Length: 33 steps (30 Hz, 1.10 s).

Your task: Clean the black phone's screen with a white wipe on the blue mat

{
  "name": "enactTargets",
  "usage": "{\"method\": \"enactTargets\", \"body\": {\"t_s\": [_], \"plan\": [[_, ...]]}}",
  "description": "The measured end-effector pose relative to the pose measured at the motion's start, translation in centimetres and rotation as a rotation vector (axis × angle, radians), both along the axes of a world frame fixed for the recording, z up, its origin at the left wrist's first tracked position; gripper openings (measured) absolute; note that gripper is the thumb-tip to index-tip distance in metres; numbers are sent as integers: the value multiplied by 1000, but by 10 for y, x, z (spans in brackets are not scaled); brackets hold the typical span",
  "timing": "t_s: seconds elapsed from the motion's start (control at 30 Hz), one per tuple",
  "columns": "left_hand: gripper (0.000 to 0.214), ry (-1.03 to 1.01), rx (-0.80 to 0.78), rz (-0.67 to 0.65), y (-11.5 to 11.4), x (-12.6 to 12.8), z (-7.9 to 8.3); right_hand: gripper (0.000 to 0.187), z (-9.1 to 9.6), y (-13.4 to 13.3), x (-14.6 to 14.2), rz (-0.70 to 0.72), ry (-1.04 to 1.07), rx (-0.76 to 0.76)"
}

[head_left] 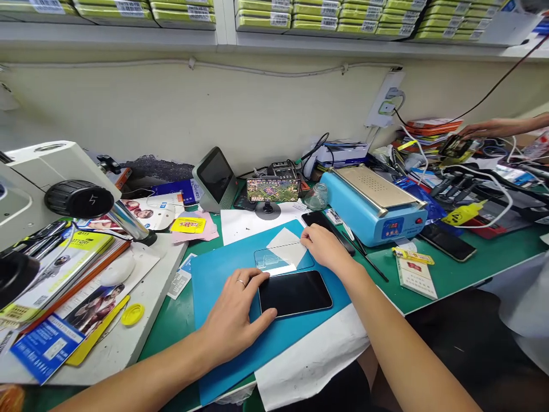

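A smartphone [295,293] with a dark screen lies on a blue mat [227,360]. My left hand [240,309] grips its left end, thumb on the near corner and index finger at the far corner; one finger wears a ring. Just behind the phone is a clear glass screen panel [274,260] with a thin black border. My right hand [323,247] has its fingers closed at the panel's far right corner; the fingertips are partly hidden. Under the panel shows a white sheet [283,240].
A propped phone [273,190] shows a game. On the right are a blue heating plate [373,200], a dark phone [328,230], black tweezers [371,262] and a cigarette pack [415,277]. A microscope stand [64,189] occupies the left. Another person's hand [489,127] is at far right.
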<state>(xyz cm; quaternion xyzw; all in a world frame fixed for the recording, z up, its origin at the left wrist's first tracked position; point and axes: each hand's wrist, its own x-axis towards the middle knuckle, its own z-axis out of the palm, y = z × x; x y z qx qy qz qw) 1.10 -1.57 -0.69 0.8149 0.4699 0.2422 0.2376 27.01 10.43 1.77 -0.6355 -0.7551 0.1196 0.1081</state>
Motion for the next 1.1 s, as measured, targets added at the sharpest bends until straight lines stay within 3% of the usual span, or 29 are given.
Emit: {"method": "enactTargets", "body": {"t_s": [0.1,0.2,0.37,0.47,0.6,0.67,0.77,0.87,1.1], "plan": [[47,28,-3,-20,1,-1,1,37,3,-4,1,-19,40,64],[51,49,8,-39,2,-2,1,23,13,-13,8,-82,115,198],[58,54,18,-42,2,-2,-1,25,29,-54,19,-143,250,381],[58,57,18,-47,2,-2,0,22,24,-92,14,-37,287,382],[57,56,45,-56,3,-1,-1,16,7,-134,-5,328,236,284],[57,49,60,-58,4,-1,-1,19,-1,-147,-12,392,200,301],[58,47,70,-63,4,-1,0,31,-11,-156,-15,318,193,403],[57,58,67,-65,3,-1,1,28,-19,-158,-12,226,193,473],[57,76,25,-71,3,-1,2,19,-26,-151,-14,254,186,529]]}}
